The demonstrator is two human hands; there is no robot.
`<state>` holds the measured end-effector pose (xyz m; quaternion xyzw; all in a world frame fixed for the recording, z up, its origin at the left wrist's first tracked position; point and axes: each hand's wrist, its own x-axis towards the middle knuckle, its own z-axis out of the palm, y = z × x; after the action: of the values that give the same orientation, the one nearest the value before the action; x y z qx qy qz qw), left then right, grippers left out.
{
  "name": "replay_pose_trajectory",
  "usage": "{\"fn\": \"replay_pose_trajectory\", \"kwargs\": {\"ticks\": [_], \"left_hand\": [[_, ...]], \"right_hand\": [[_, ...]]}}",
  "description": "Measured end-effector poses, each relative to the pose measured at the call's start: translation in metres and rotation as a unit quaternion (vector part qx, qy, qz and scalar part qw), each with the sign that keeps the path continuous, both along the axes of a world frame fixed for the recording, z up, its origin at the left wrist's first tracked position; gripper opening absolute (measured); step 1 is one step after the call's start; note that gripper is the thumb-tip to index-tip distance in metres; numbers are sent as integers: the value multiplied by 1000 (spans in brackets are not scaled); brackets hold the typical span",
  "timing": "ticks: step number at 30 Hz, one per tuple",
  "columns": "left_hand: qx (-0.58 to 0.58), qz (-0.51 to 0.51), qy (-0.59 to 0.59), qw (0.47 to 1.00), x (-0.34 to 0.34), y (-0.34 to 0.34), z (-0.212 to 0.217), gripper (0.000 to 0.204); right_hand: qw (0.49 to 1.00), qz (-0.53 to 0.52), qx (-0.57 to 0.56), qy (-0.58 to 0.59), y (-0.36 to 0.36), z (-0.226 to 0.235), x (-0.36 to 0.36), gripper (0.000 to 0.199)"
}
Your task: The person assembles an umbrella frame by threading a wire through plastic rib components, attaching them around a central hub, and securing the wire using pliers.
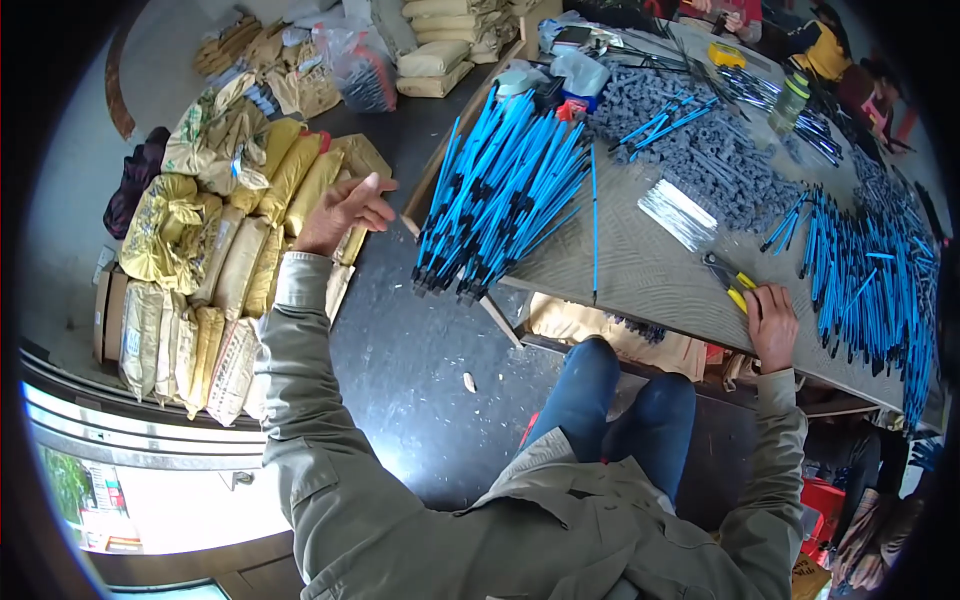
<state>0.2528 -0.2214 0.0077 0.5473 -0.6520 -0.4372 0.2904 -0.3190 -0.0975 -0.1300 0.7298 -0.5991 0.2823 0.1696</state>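
My left hand point(343, 212) is raised in the air to the left of the workbench point(640, 270), fingers spread, holding nothing. It hovers over the yellow sacks point(250, 230). My right hand point(772, 322) rests at the bench's near edge, closed on the yellow handles of a pair of pliers point(728, 282). A big bundle of blue and black rods point(505, 195) hangs over the bench's left end. A second pile of blue rods point(865, 280) lies to the right of my right hand. A small bunch of silver wires point(680, 212) lies between the piles.
A heap of small grey foam tubes point(700, 140) covers the far bench. Stacked yellow and tan sacks point(200, 330) fill the floor on the left. Other people sit at the far end of the bench point(830, 50). My knees in blue jeans point(620, 400) are under the bench.
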Motion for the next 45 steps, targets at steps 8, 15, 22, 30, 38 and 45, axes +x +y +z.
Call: {"fn": "replay_pose_trajectory", "kwargs": {"ticks": [8, 15, 22, 30, 38, 45], "left_hand": [[-395, 156, 25, 905, -27, 55, -58, 64], [-502, 291, 158, 799, -75, 80, -152, 83], [-456, 302, 225, 806, -111, 69, -151, 87], [-589, 328, 209, 708, -75, 95, -142, 85], [-283, -127, 232, 922, -155, 166, -162, 38], [-391, -304, 43, 868, -227, 154, -148, 30]], "right_hand": [[995, 15, -77, 69, -4, 5, 16, 10], [834, 115, 369, -393, -41, 41, 170, 21], [847, 270, 314, -333, -99, 8, 249, 16], [956, 172, 192, -143, -66, 14, 231, 13], [956, -284, 16, -66, -36, 28, -75, 12], [901, -425, 78, -42, -64, 11, -167, 21]]}}
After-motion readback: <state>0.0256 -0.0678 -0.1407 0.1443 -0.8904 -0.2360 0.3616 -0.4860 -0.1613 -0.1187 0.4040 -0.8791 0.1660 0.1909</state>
